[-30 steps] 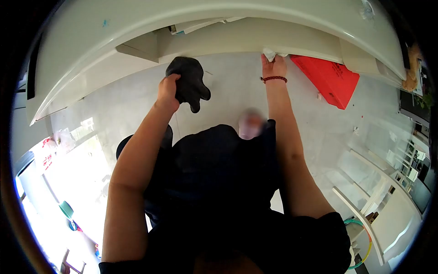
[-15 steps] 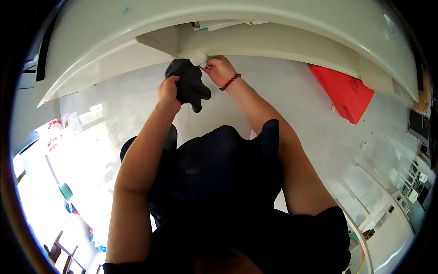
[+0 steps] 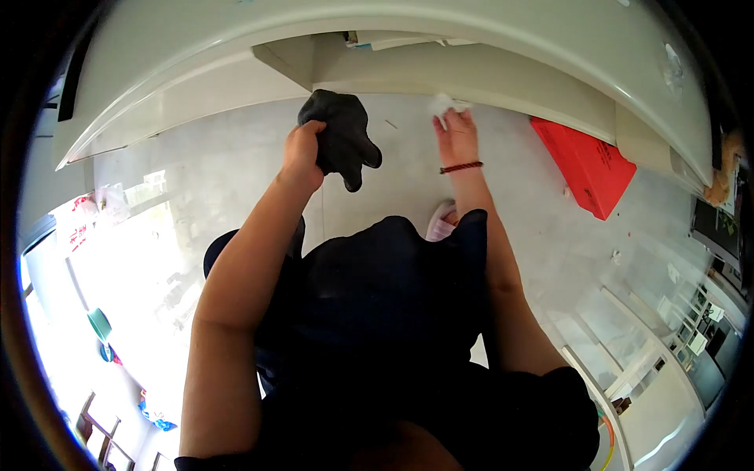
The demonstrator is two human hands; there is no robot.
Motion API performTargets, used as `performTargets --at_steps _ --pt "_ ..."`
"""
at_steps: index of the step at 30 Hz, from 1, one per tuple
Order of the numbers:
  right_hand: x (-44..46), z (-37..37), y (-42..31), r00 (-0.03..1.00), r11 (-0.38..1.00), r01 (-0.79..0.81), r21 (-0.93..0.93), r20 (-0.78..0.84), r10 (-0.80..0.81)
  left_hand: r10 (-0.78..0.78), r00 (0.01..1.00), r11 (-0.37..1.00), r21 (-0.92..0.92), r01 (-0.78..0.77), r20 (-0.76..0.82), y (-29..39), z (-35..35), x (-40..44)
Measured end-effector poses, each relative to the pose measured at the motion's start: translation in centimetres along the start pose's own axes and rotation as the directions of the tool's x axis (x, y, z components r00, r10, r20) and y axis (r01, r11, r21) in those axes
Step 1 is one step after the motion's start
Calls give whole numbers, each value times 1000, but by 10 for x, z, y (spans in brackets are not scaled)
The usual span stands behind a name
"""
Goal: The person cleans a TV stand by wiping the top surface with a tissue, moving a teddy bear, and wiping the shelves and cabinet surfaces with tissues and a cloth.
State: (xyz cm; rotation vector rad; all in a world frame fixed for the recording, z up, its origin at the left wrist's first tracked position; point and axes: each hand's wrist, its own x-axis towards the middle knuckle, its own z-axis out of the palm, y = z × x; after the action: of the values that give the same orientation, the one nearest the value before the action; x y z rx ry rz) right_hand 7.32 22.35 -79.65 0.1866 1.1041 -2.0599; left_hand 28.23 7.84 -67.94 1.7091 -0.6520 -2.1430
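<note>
My left hand point(image 3: 305, 157) grips a dark grey object point(image 3: 339, 137) with rounded lobes hanging down, near the front edge of the white furniture. To its right, my right hand point(image 3: 455, 137), with a dark red bracelet point(image 3: 461, 167) on the wrist, is stretched forward. Its fingertips hold a crumpled white wad point(image 3: 446, 104) close to the furniture's lower edge. The two hands are well apart.
The white furniture point(image 3: 440, 71) with an open compartment spans the top. A red box-like object point(image 3: 583, 165) lies on the right. A white chair point(image 3: 648, 381) stands at lower right. A slippered foot point(image 3: 442, 222) shows on the pale floor point(image 3: 369, 196).
My right hand went left with the white wad to the dark object, then came back right. My left hand still holds the dark object. The view has shifted slightly.
</note>
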Motion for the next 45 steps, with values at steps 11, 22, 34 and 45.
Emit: performTargets --at_steps 11,22,34,45 --pt "8 125 134 860 909 -217 -356 370 351 85 957 991 -73 -109 -276 11 -61 -8" --pt "7 78 105 812 900 135 -415 566 139 47 955 989 -117 -85 -292 11 -44 -2" --pt "-44 43 3 797 878 -367 -306 383 467 -28 988 999 -22 25 -152 19 -32 11" --pt "2 71 61 841 910 -403 -98 353 410 41 998 965 257 -49 38 70 -100 -9"
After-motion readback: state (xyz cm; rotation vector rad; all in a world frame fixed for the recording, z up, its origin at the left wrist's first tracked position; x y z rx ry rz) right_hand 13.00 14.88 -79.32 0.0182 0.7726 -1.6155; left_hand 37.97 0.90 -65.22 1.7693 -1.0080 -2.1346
